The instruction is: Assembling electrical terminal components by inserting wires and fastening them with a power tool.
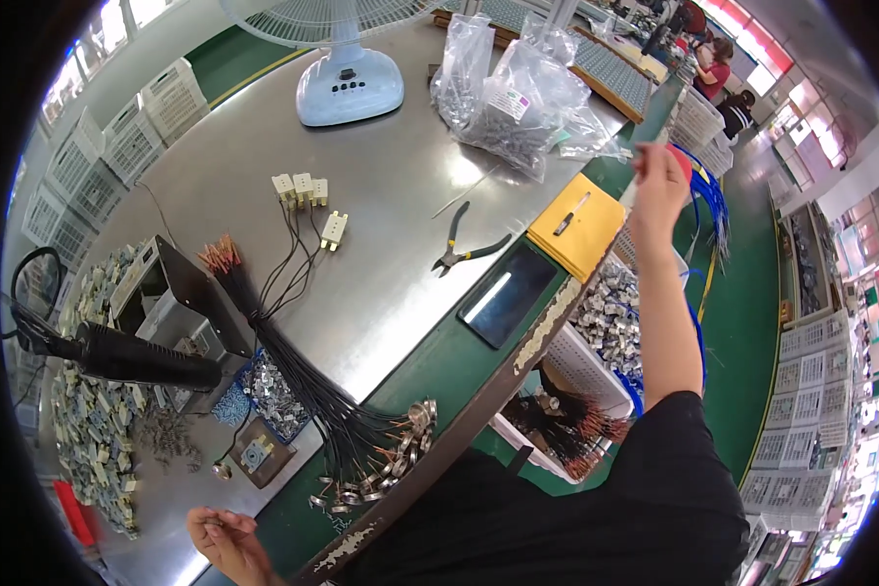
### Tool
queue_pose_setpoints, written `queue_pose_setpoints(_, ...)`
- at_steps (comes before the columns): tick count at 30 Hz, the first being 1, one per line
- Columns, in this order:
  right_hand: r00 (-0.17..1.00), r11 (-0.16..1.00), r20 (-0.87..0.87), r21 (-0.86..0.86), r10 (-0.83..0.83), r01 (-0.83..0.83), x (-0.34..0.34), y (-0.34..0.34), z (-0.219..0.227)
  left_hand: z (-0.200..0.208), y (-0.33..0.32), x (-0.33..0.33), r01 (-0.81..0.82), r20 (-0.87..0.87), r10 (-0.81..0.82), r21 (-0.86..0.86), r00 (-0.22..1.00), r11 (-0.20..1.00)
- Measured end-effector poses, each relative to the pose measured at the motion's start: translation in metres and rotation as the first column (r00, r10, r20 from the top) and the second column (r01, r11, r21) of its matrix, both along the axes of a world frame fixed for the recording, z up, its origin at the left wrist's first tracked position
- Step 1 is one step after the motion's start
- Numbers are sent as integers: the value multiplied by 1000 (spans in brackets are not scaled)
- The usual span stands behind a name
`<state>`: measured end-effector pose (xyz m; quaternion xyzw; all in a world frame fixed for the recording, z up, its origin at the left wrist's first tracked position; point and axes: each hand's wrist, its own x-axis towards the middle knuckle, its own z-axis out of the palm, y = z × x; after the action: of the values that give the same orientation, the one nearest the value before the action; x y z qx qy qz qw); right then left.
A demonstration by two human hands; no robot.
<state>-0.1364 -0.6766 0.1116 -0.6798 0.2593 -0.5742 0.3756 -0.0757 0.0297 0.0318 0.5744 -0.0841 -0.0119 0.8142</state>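
Note:
At the table's near left edge, my left hand [227, 542] is closed with fingertips pinched together; anything in them is too small to make out. My right hand [658, 193] is raised at the far right, beyond the table edge, with fingers curled and slightly blurred. A red round thing [681, 162] shows right beside it, and I cannot tell whether they touch. Nearest my left hand are a small block fixture [259, 453] and a bundle of black wires [308, 376] with round metal ends [415, 430]. A yellow envelope stack [578, 227] bearing a small screwdriver [570, 215] lies near my right forearm.
Pliers [452, 256] and a phone [507, 295] lie on the table. Pale connectors [303, 190] sit mid-table. A black-handled machine [146, 356] stands left beside piled parts [93, 430]. A fan [350, 88] and parts bags [508, 107] stand at the back. Baskets [566, 391] sit below right.

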Motion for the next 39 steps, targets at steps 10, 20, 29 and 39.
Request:
queue_pose_setpoints(10, 62, -225, -482, -514, 874, -828, 49, 361, 28, 40, -85, -33, 178, 57, -194, 217, 979, 960)
queue_pose_setpoints(20, 116, -223, -519, -545, 847, -808, 51, 421, 15, 28, -57, -45, 142, 84, -168, 256, 982, 956)
queue_pose_setpoints(29, 248, -156, -527, -607, 813, -779, 44, 379, 29, 34, -59, -36, 289, 85, -299, 118, 950, 950)
queue_pose_setpoints(39, 840, 695, 478, 514, 255, -503, -37, -41, -54, 34, -35, -2, 121, 111, -129, 81, 985, 989)
